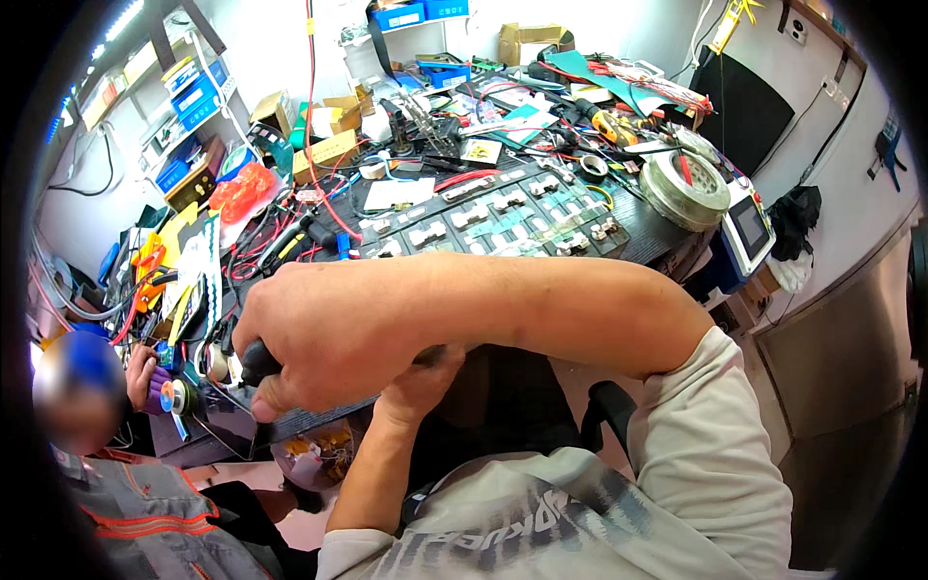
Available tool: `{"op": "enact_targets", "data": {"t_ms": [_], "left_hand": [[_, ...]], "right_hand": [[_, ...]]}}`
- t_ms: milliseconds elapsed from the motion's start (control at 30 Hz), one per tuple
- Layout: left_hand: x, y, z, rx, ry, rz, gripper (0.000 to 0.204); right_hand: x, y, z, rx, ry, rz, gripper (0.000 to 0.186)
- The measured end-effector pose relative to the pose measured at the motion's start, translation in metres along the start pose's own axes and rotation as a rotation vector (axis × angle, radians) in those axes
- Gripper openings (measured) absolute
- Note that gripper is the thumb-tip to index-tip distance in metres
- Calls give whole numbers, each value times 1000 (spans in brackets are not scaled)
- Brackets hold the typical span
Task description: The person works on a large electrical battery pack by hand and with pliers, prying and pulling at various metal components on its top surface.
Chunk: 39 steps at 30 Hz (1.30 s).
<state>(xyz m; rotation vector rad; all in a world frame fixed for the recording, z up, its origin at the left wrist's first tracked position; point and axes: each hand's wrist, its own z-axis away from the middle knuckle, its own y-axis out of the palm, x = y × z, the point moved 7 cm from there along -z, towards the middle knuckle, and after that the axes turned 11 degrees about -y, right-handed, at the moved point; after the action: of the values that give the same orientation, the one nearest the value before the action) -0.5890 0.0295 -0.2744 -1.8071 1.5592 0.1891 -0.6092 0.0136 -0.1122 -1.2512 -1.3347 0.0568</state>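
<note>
My right arm reaches across to the left, and my right hand (324, 333) is closed around a black, rounded handle (258, 362). The rest of that tool is hidden by the hand, so its kind does not show. Beneath the right forearm is my left hand (418, 391), its fingers curled and partly covered. A small dark piece (429, 356) shows at its fingertips, too hidden to name. Just beyond the right forearm lies a dark battery pack (440, 246) with silvery metal connector plates along its top.
Tools, wires and boxes crowd the dark table (643, 217). A spool (684, 190) stands at the right beside a device with a screen (749, 227). A red plastic bag (242, 191) lies at the left. Another person (145, 512) sits close at the lower left, one hand on the table edge.
</note>
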Motion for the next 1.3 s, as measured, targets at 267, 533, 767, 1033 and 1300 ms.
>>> {"op": "enact_targets", "data": {"t_ms": [267,533,767,1033,1300], "left_hand": [[7,-4,-4,-61,-22,132,94],[1,-6,-16,-94,-19,195,99],[-4,-8,-22,-110,4,166,98],[-4,-9,-23,-32,-22,149,99],[-5,-17,-26,-93,-45,95,90]], "right_hand": [[-5,-69,45,-514,-25,-73,33],[-22,-106,111,-959,-140,-472,36],[-26,-105,124,-997,-193,-667,39],[-26,-100,99,-906,-164,-646,38],[-22,-93,87,-824,-98,-568,28]]}}
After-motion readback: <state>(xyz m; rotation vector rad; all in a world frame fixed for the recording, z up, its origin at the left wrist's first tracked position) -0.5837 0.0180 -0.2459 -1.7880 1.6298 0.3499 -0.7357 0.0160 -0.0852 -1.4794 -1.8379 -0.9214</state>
